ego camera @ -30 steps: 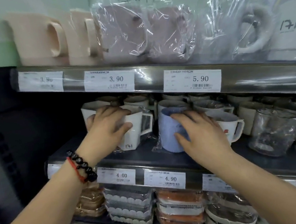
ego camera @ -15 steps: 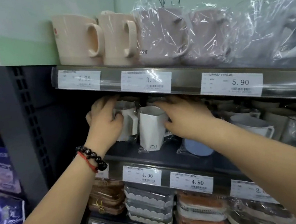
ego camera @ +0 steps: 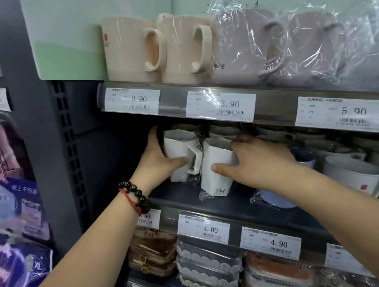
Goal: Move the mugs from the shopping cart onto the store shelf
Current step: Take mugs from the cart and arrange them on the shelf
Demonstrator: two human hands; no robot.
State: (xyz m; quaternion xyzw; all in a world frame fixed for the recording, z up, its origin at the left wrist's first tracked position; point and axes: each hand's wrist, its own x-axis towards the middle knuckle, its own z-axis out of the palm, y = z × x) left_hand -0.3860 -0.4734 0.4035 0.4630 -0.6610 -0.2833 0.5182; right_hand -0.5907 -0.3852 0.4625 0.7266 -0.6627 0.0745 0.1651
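Two white angular mugs stand side by side on the dark middle shelf [ego camera: 232, 205]. My left hand [ego camera: 157, 160], with a bead bracelet at the wrist, grips the left white mug [ego camera: 179, 152], thumb across its front and fingers behind it. My right hand [ego camera: 253, 157] grips the right white mug [ego camera: 216, 164], thumb on its front face and fingers over its rim. A blue mug [ego camera: 276, 200] in plastic wrap sits under my right forearm. The shopping cart is out of view.
The top shelf holds beige mugs [ego camera: 131, 49] and plastic-wrapped mauve mugs [ego camera: 255, 45]. More white mugs [ego camera: 353, 175] fill the middle shelf to the right. Stacked packaged dishes [ego camera: 208, 267] sit below. A dark upright panel [ego camera: 42, 135] and hanging goods bound the left.
The view has swung left. My right hand left the blue mug and now holds the right white mug; both white mugs have moved left along the shelf.
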